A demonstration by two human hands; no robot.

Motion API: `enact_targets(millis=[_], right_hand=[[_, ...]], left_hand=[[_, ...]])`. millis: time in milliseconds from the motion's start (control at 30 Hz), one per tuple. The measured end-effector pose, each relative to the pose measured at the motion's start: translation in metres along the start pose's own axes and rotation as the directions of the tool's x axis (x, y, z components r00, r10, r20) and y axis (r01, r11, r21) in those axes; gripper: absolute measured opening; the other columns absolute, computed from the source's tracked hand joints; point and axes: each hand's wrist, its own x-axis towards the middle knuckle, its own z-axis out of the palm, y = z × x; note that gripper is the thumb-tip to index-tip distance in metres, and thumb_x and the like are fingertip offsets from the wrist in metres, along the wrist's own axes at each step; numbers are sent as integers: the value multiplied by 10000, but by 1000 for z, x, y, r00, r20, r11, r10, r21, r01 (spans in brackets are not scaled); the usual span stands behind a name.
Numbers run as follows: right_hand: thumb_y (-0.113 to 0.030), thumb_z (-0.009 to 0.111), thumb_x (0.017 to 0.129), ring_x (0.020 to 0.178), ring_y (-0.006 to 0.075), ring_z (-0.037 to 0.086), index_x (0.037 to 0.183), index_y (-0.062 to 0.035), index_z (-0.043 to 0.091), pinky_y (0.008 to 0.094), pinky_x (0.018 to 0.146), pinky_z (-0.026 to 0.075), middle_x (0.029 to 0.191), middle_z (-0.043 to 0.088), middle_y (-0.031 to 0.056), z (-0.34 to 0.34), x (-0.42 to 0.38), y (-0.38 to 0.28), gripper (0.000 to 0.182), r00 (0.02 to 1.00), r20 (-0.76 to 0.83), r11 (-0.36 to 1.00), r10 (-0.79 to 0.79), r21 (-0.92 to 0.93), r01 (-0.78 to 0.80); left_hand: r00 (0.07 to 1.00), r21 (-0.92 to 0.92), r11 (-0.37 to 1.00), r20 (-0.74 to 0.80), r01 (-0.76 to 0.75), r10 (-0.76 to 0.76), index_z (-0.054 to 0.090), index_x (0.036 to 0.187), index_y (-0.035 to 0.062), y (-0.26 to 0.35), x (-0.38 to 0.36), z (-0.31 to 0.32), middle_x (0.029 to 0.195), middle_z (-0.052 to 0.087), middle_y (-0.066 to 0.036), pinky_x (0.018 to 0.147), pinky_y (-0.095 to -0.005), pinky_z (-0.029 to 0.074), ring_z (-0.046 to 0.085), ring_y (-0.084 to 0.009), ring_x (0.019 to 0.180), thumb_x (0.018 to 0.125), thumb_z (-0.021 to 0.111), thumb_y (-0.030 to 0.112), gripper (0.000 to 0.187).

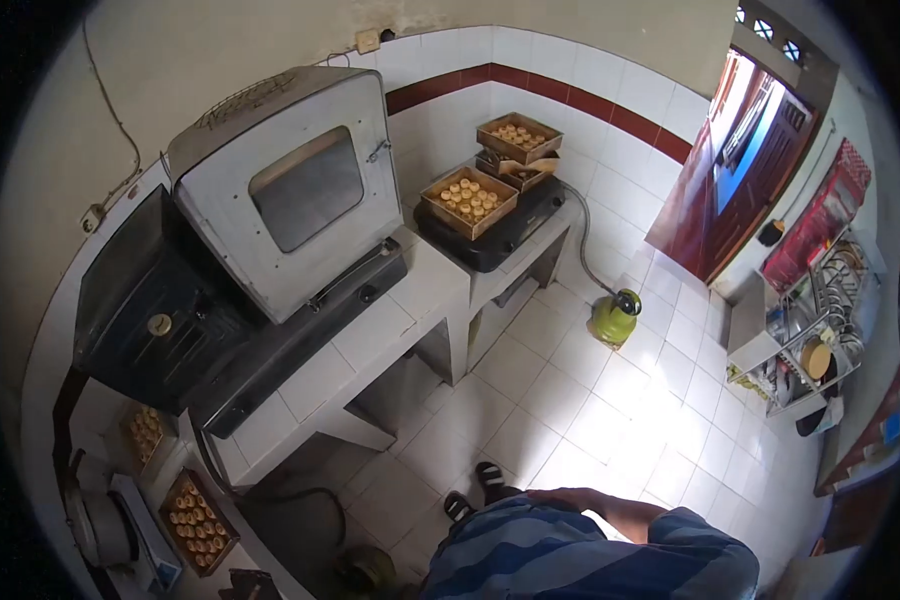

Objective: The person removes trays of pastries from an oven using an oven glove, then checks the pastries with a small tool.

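My right arm comes out of a blue striped sleeve and bends across the front of my body. At its end, my right hand (562,496) lies close against my shirt (530,540), its fingers too small and shaded to make out. Nothing shows of my left hand. Farther off, a square pan of small golden pastries (468,203) rests on a black stove (483,252). Behind it, another pastry pan (518,138) sits on top of a further pan.
A white metal oven (270,190) with a window stands on the tiled counter (320,385), beside a dark oven (160,300). At lower left is a pan of pastries (199,520). A hose runs to a green gas cylinder (613,322) on the floor. A dish rack (810,330) stands right.
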Motion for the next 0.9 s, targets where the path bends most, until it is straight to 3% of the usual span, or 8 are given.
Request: enact_targets(millis=[333, 600, 667, 700, 733, 800, 867, 900], right_hand=[[-504, 488, 1025, 1310, 241, 478, 1480, -152, 466, 393, 1103, 389, 1455, 501, 131, -1, -57, -64, 576, 887, -430, 986, 167, 84, -145], [-407, 490, 1045, 1255, 216, 519, 1476, -142, 470, 371, 1025, 462, 1444, 510, 115, -171, -88, -102, 507, 948, -229, 965, -223, -188, 181], [-356, 544, 1024, 1090, 208, 627, 1422, -106, 523, 349, 985, 483, 1374, 577, 63, -221, -100, -126, 471, 897, -91, 784, -433, -529, 325], [-348, 526, 1032, 1072, 213, 636, 1436, -91, 496, 344, 936, 526, 1362, 568, 109, -239, -110, -148, 479, 950, -163, 956, -267, -167, 240], [-334, 539, 1024, 1028, 238, 665, 1426, -63, 490, 357, 891, 560, 1298, 600, 165, -245, -118, -171, 487, 892, -224, 852, -394, -453, 262], [-317, 567, 1007, 982, 260, 688, 1370, -23, 519, 388, 884, 569, 1220, 636, 184, -262, -144, -213, 469, 823, -190, 843, -535, -183, 506], [-311, 606, 982, 968, 266, 696, 1303, -2, 556, 385, 854, 573, 1160, 663, 180, -292, -148, -257, 448, 783, -404, 879, -473, -155, 451], [-323, 632, 964, 958, 258, 699, 1248, -1, 587, 367, 828, 569, 1131, 676, 170, -300, -152, -278, 432, 729, -474, 869, -494, -243, 431]], left_hand=[[976, -516, 857, 193, 15, 99, 667, 1025, 53, 128, 61, -28, 900, 657, -103, 1003, -411, 405, 612, -254, 909, 903, 607, 439, 409], [927, -864, 486, 282, 133, 247, 674, 940, 41, 347, 162, 2, 799, 648, -75, 949, -358, 453, 626, -224, 819, 912, 595, 418, 386], [916, -910, 375, 292, 178, 276, 676, 919, 38, 395, 190, 8, 774, 645, -67, 935, -344, 465, 630, -216, 796, 914, 592, 413, 384], [910, -927, 318, 295, 199, 291, 677, 909, 36, 417, 204, 11, 761, 644, -64, 929, -338, 470, 632, -212, 785, 915, 590, 410, 384], [904, -940, 260, 297, 220, 307, 678, 898, 35, 441, 217, 12, 748, 643, -60, 922, -331, 476, 633, -208, 773, 916, 589, 407, 383], [740, -972, 192, 228, 135, 633, 641, 1020, -15, 457, 285, 15, 836, 672, -62, 758, -265, 476, 661, -187, 793, 1017, 485, 368, 414], [971, -986, 157, -18, -57, 238, 641, 1061, -49, 518, 256, -7, 987, 709, -122, 704, -294, 466, 697, -230, 867, 1005, 506, 369, 443], [976, -954, 285, -34, -97, 217, 568, 1277, -72, 528, 261, -20, 1202, 662, -198, 777, -406, 555, 699, -310, 979, 990, 562, 407, 558]])
